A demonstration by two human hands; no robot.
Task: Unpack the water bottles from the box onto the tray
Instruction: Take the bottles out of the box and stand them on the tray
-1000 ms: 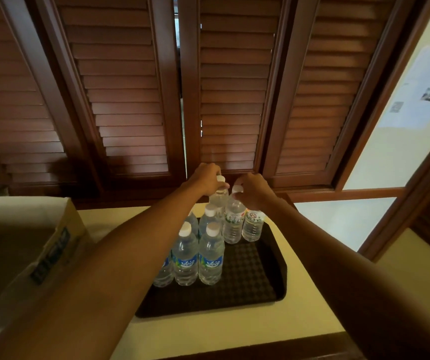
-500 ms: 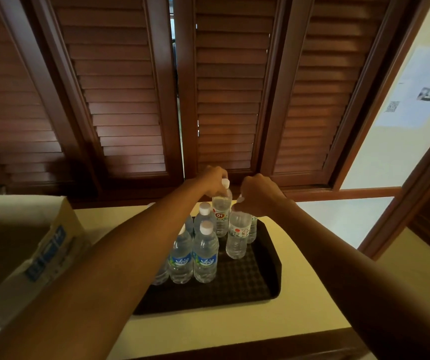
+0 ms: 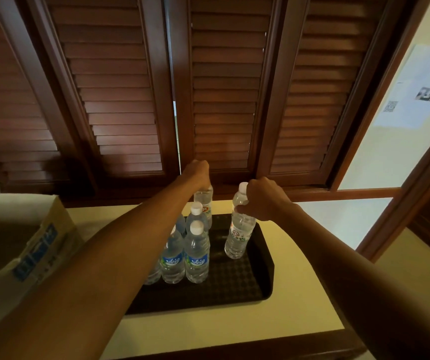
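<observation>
1. Dark louvred wooden shutters [image 3: 224, 94] are filling the background; a pale yellow countertop [image 3: 208, 331] is sitting below them, with a cream wall and a pinned sheet of paper [image 3: 416, 87] at 2 o'clock.
2. A black textured tray [image 3: 245, 287] is lying on the counter near frame centre.
3. A cluster of blue-labelled bottles [image 3: 197, 253] with white caps is standing upright on the tray's 9 o'clock half, touching one another; the exact count is unclear because the left forearm is covering some.
4. The left hand [image 3: 195, 174] is closing around the top of a clear bottle [image 3: 204, 201] at the tray's 12 o'clock edge. That bottle is upright behind the cluster; whether its base is resting on the tray I cannot tell.
5. The right hand [image 3: 263, 198] is wrapping its fingers around the neck of a second clear bottle [image 3: 238, 229] with a red-and-green label. This one is tilting slightly, cap towards 12 o'clock, base over the tray's 3 o'clock half; contact with the tray is unclear.
6. A cardboard box [image 3: 27, 245] with blue print is sitting at 9 o'clock, just beside the tray on the counter, its opening facing up; its contents are not showing.
</observation>
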